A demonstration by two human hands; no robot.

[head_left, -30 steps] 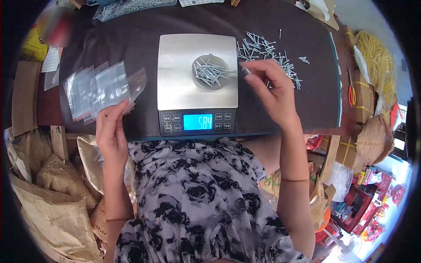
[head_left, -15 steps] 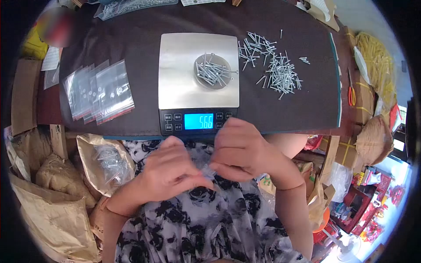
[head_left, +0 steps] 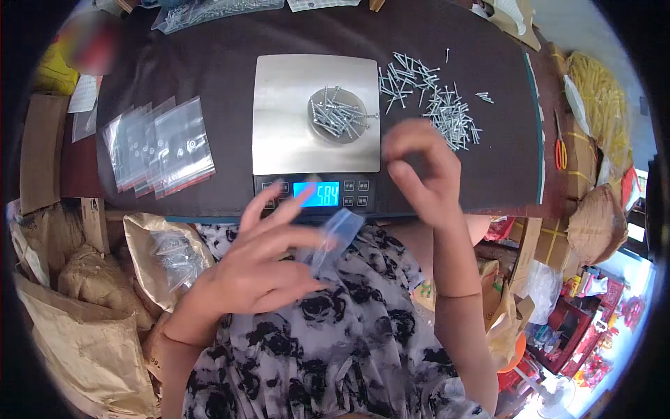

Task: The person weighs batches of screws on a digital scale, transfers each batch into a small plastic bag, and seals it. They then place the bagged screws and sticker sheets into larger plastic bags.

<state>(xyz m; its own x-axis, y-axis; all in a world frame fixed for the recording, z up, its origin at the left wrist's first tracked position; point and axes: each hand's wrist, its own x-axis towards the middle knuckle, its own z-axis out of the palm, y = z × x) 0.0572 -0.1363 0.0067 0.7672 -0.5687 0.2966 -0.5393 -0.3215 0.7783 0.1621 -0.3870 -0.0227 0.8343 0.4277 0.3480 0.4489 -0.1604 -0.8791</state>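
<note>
A small clear zip bag (head_left: 343, 227) is in my left hand (head_left: 269, 262), pinched low in front of the scale, its fingers slightly blurred. My right hand (head_left: 429, 167) is raised at the scale's right edge, thumb and curled fingers apart, with nothing visible in it. Nearest to it lies a loose pile of screws (head_left: 450, 119). On the steel plate of the digital scale (head_left: 286, 112) sits a small round dish (head_left: 354, 133) heaped with screws (head_left: 336, 115). The blue display (head_left: 330, 194), partly behind my left fingers, appears to read 584.
Several flat clear zip bags (head_left: 181, 146) lie overlapped on the dark cloth at left. An open paper sack (head_left: 143, 244) with filled bags stands below them. A large bag of screws (head_left: 209, 12) is at the back. Orange-handled scissors (head_left: 560, 152) lie far right.
My hands have come apart. My right hand has moved up and right toward the screw pile and opened; my left hand keeps the bag. The display has gone from 566 to 584.
</note>
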